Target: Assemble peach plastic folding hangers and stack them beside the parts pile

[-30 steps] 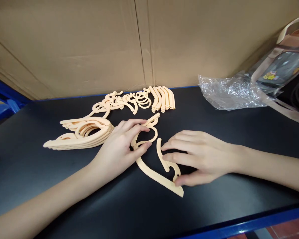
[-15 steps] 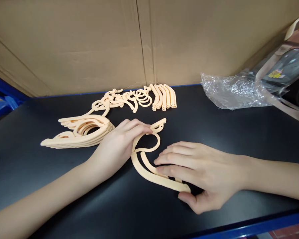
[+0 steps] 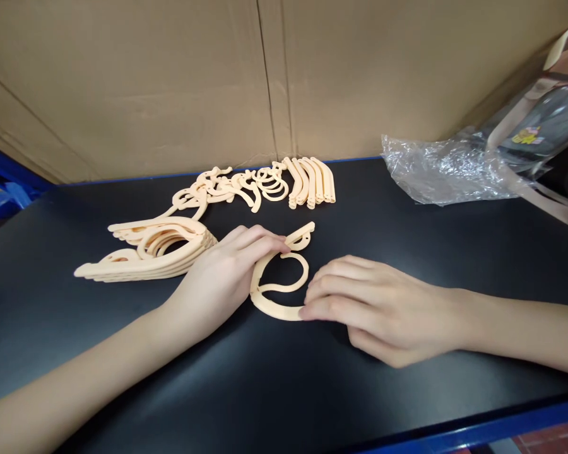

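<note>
A cream plastic folding hanger [image 3: 279,311] lies on the black table in front of me, its two arms bent at a joint and a curved hook between them. My left hand [image 3: 234,261] is closed on its upper arm, whose far tip pokes out past the fingers. On the lower arm, my right hand [image 3: 383,309] has its fingers wrapped around the end, hiding that part. Beside my left hand rests a stack of folded hangers [image 3: 151,252] of the same colour.
Farther back lie a tangle of hook pieces [image 3: 236,189] and a row of loose hanger arms [image 3: 311,183]. A crumpled clear plastic bag [image 3: 447,170] and a transparent bag with a strap [image 3: 539,126] sit at the right. Cardboard [image 3: 180,82] stands behind the table [image 3: 246,384].
My right hand has closed around the lower arm and swung it upward, toward the upper arm. The hook between them has shifted slightly right. My left hand has stayed in place.
</note>
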`<action>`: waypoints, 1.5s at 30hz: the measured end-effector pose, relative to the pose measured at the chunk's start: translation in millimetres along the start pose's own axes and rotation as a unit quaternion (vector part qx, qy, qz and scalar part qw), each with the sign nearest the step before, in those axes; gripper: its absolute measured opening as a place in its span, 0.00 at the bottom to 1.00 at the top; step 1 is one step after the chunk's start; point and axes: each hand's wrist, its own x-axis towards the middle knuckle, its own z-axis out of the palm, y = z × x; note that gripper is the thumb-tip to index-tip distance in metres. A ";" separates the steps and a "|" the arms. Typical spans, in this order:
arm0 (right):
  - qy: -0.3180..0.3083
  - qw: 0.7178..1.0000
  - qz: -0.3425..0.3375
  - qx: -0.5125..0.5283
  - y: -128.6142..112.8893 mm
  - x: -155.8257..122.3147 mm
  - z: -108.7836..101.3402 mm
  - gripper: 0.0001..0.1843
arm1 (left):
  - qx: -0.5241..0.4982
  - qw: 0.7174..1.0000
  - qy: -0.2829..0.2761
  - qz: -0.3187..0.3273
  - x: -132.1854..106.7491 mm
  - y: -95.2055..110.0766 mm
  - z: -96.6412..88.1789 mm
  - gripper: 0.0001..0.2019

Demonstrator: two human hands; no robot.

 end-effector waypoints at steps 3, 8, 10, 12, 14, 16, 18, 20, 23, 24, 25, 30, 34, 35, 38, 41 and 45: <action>0.029 0.998 0.049 -0.007 4.4 0.7 0.5 0.17 | -0.015 1.000 -0.005 0.025 -0.4 1.6 1.2 0.13; 0.068 0.993 0.100 -0.019 8.3 1.5 0.5 0.16 | -0.005 0.998 -0.015 0.053 -0.7 2.9 0.7 0.14; 0.083 0.989 0.121 -0.027 9.2 1.7 1.0 0.15 | -0.006 0.999 -0.013 0.051 -0.4 3.1 0.1 0.14; 0.096 0.983 0.157 -0.026 10.4 1.9 1.4 0.14 | -0.006 0.999 -0.006 0.044 0.0 3.5 -0.3 0.14; 0.104 0.974 0.201 -0.020 12.0 1.9 1.4 0.11 | -0.005 0.999 -0.004 0.042 0.4 4.0 -0.3 0.14; 0.113 0.965 0.237 -0.017 14.2 1.6 0.8 0.09 | -0.006 0.999 -0.011 0.051 0.8 4.3 -0.3 0.14; 0.127 0.956 0.263 -0.023 16.6 1.1 0.2 0.07 | -0.009 0.998 -0.021 0.064 1.0 4.3 -0.4 0.15; 0.138 0.950 0.280 -0.031 18.8 0.5 -0.2 0.05 | -0.005 0.997 -0.025 0.070 1.0 3.9 -0.5 0.16; 0.134 0.947 0.289 -0.037 20.7 -0.1 -0.3 0.04 | 0.002 0.997 -0.024 0.069 0.7 3.9 -1.1 0.17; 0.132 0.947 0.289 -0.038 20.8 -0.1 -0.3 0.04 | 0.003 0.997 -0.023 0.068 0.6 4.3 -1.5 0.17; 0.132 0.947 0.289 -0.038 20.8 0.1 -0.3 0.04 | 0.004 0.997 -0.024 0.067 0.4 4.8 -2.0 0.17; 0.137 0.948 0.286 -0.030 18.4 1.7 -1.4 0.04 | 0.010 0.997 -0.038 0.066 -0.2 7.8 -4.1 0.20; 0.144 0.952 0.270 -0.005 15.4 2.0 -3.4 0.04 | 0.007 0.996 -0.041 0.076 0.3 8.6 -3.1 0.25; 0.142 0.954 0.266 0.006 14.7 2.0 -3.9 0.05 | 0.007 0.996 -0.042 0.078 0.2 8.5 -2.6 0.27; 0.111 0.962 0.245 0.045 13.1 1.8 -5.1 0.08 | 0.016 0.995 -0.057 0.084 -1.1 7.0 -1.2 0.33; 0.067 0.976 0.198 0.068 12.6 1.2 -5.3 0.14 | 0.016 0.991 -0.084 0.101 -2.9 4.8 -0.4 0.41; 0.085 0.986 0.137 0.041 13.3 0.0 -4.1 0.12 | -0.003 0.991 -0.078 0.107 -3.6 4.0 -0.5 0.39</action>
